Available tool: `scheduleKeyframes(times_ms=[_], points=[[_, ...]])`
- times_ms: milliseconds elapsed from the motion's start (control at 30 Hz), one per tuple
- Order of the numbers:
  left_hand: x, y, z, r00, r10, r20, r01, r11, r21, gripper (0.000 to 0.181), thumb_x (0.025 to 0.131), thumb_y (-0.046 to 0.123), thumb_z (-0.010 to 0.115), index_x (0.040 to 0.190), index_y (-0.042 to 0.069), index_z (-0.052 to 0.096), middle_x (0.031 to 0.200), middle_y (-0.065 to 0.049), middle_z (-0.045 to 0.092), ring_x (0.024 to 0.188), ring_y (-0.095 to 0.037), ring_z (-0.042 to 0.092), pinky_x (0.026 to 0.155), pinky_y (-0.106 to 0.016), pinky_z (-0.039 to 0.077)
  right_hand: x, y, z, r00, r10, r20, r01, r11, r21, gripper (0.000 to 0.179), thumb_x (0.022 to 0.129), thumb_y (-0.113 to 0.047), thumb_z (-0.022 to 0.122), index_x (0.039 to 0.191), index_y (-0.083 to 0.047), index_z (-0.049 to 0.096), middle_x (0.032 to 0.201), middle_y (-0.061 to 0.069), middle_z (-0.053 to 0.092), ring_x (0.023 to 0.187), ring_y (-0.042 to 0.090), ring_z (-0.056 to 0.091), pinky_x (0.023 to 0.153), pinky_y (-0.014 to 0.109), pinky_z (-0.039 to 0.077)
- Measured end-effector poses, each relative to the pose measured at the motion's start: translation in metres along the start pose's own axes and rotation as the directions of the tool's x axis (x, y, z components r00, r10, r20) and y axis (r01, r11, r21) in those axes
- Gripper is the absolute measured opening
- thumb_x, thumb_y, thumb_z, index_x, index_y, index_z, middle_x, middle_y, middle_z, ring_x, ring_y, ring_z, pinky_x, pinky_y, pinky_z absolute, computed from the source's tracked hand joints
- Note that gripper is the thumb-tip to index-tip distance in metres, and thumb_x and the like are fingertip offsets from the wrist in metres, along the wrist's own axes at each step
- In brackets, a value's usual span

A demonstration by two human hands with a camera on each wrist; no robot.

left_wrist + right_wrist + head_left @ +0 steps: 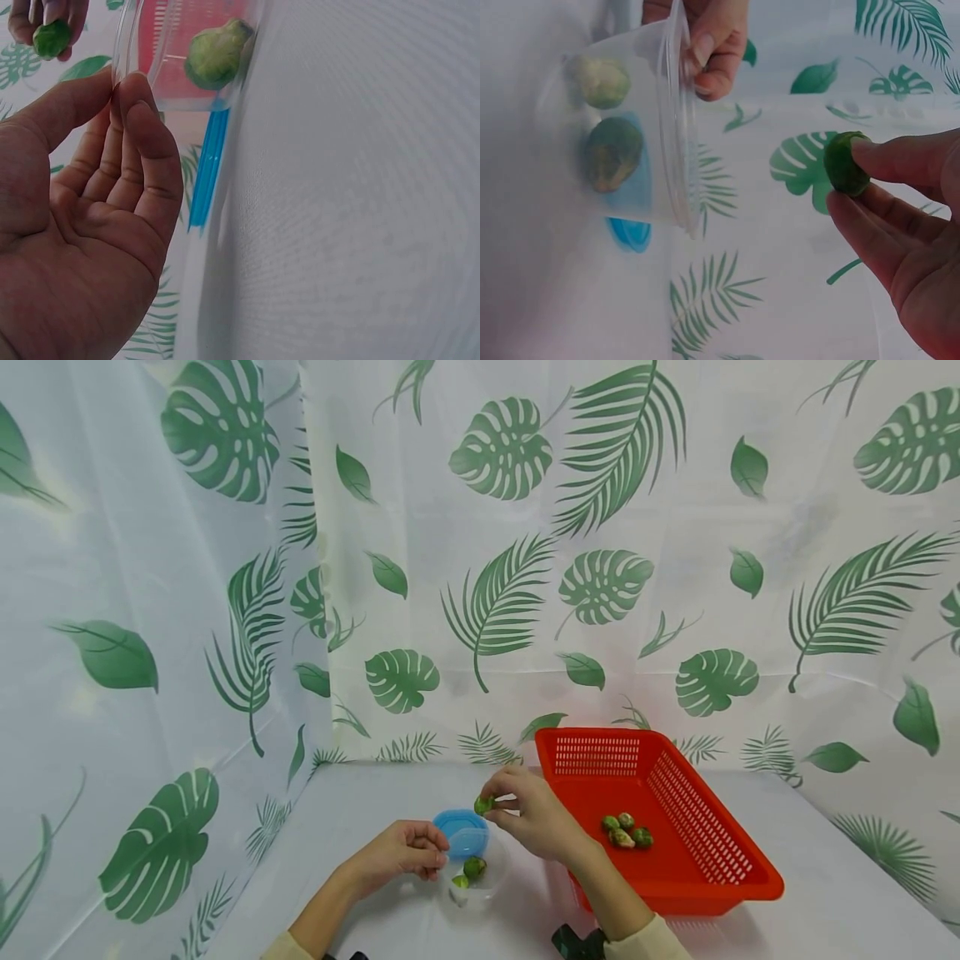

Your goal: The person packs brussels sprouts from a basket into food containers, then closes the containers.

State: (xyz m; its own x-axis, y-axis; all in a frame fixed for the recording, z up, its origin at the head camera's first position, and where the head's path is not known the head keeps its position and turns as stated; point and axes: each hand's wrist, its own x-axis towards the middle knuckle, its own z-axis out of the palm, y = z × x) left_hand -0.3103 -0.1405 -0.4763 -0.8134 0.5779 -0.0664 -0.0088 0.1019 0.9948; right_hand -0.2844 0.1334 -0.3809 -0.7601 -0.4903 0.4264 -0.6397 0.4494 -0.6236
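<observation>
My right hand [536, 814] pinches a green Brussels sprout [846, 163] between thumb and fingertips, above and apart from a clear round plastic container [651, 79]. My left hand [402, 853] holds that container's rim between thumb and fingers, at its left side. Inside lie two sprouts: a darker one [474, 867] and a paler one [460, 882]. The container stands upright on the white table. Just behind it, a blue lid [459, 821] lies on the table, partly seen through the clear wall.
To the right stands a red plastic basket [693, 814] with slotted sides. Several Brussels sprouts [641, 837] lie together on its floor. Leaf-printed white sheeting [517, 635] rises behind the table [375, 785] and along its left side.
</observation>
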Motion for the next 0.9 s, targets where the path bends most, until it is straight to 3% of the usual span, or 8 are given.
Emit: scheduleKeyframes(times_ms=[333, 900], points=[[0.001, -0.001, -0.001, 1.0, -0.001, 0.004, 0.001, 1.0, 0.001, 0.041, 0.093, 0.018, 0.078, 0.118, -0.01, 0.062, 0.084, -0.001, 0.071, 0.075, -0.013, 0.068, 0.072, -0.031, 0.059, -0.002, 0.001, 0.004, 0.994, 0.016, 0.107, -0.016, 1.0, -0.007, 0.013, 0.093, -0.005, 0.077, 0.105, -0.011, 0.075, 0.106, 0.003, 0.067, 0.103, 0.02, 0.072, 0.092, 0.038, 0.061], [0.0, 0.0, 0.0, 1.0, 0.001, 0.013, -0.001, 1.0, -0.002, 0.04, 0.094, 0.017, 0.077, 0.119, -0.011, 0.062, 0.085, -0.001, 0.072, 0.075, -0.013, 0.068, 0.073, -0.03, 0.058, -0.001, 0.002, 0.016, 0.983, 0.048, 0.175, -0.03, 0.994, -0.103, 0.012, 0.092, -0.003, 0.077, 0.101, -0.01, 0.074, 0.1, 0.0, 0.069, 0.095, 0.016, 0.068, 0.089, 0.034, 0.061]])
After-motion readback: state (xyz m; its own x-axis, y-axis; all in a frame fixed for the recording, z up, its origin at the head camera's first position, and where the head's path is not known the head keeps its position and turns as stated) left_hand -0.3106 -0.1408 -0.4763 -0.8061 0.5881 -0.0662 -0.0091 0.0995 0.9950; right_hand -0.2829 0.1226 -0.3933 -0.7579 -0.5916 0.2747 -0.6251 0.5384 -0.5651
